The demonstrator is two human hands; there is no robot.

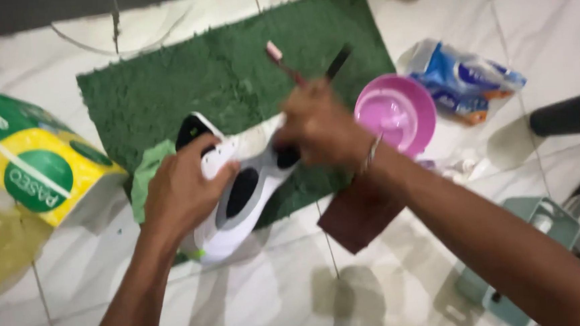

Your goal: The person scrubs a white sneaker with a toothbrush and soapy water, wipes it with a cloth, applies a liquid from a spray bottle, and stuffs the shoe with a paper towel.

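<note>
My left hand (184,189) grips a white, grey and black sneaker (238,193) from its side, holding it tilted over the edge of a green mat (224,73). My right hand (318,124) is closed around a red-handled toothbrush (282,61) with a pale head that points up and away; a dark stick-like handle (339,60) also juts from that hand. The right hand is blurred and hovers over the shoe's front end. A light green cloth (146,172) lies under the shoe, partly hidden by my left hand.
A pink bowl (394,113) stands right of the mat. A blue and white plastic pouch (463,82) lies beyond it. A green and yellow tissue pack (28,162) sits at the left. A brown pad (357,216) and a pale green basket (542,221) lie on the white tiles.
</note>
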